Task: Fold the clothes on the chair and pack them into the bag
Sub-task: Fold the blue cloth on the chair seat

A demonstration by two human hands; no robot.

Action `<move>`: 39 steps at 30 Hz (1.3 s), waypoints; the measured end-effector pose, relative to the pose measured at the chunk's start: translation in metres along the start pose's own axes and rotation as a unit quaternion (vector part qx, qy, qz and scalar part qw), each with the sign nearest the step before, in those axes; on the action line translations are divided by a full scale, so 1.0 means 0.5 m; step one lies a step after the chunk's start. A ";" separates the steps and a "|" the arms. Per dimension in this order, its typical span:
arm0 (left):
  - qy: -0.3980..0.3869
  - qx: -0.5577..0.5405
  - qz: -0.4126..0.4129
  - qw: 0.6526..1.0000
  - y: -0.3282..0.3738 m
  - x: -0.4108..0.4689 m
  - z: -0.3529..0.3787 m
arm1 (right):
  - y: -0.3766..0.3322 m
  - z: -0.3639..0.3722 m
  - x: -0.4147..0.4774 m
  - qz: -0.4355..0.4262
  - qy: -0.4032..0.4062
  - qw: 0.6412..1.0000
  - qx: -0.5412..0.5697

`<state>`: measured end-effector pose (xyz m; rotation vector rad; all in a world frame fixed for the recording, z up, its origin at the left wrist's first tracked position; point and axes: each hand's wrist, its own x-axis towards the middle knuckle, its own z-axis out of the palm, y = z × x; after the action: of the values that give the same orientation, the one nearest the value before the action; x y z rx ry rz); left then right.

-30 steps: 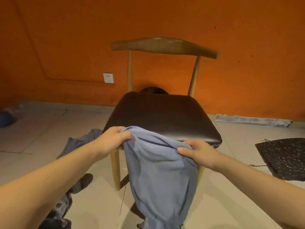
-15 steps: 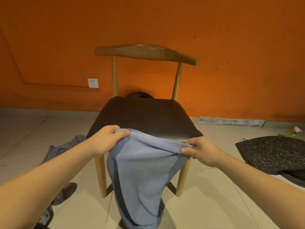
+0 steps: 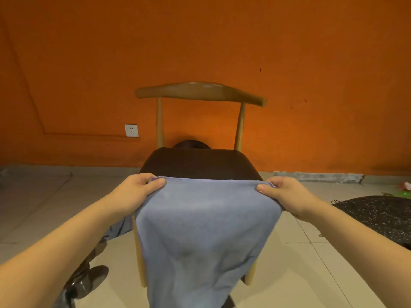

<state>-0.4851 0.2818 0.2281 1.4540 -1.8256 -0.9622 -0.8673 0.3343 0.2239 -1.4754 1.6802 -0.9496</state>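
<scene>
Left hand (image 3: pixel 138 192) and right hand (image 3: pixel 287 196) each pinch a top corner of the blue garment (image 3: pixel 204 230), held taut before the chair (image 3: pixel 200 165) seat; should either pinch slip, the hanging cloth may sag to the floor tiles (image 3: pixel 300 263), well apart from the bag (image 3: pixel 378 216) at right.

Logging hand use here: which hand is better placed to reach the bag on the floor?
Probably the right hand: the dark speckled bag lies on the floor on its side. The left hand grips the far corner of the blue garment.
</scene>
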 end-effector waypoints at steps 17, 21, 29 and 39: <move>0.139 -0.057 -0.161 0.975 0.088 0.349 -0.022 | -0.145 -0.006 0.347 0.087 0.183 0.973 -0.114; 0.218 -0.114 -0.164 0.955 0.037 0.475 0.012 | -0.116 0.034 0.484 0.119 0.216 0.969 0.018; 0.263 -0.025 -0.150 0.953 -0.108 0.709 0.052 | -0.012 0.107 0.697 0.080 0.278 0.957 0.003; 0.204 0.121 -0.090 0.967 -0.117 0.805 0.119 | 0.023 0.141 0.791 0.030 0.186 0.976 -0.109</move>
<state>-0.5884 -0.1092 0.1547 1.8364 -1.5639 -0.4781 -0.8545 -0.0633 0.1654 -1.4392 2.1463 -1.0862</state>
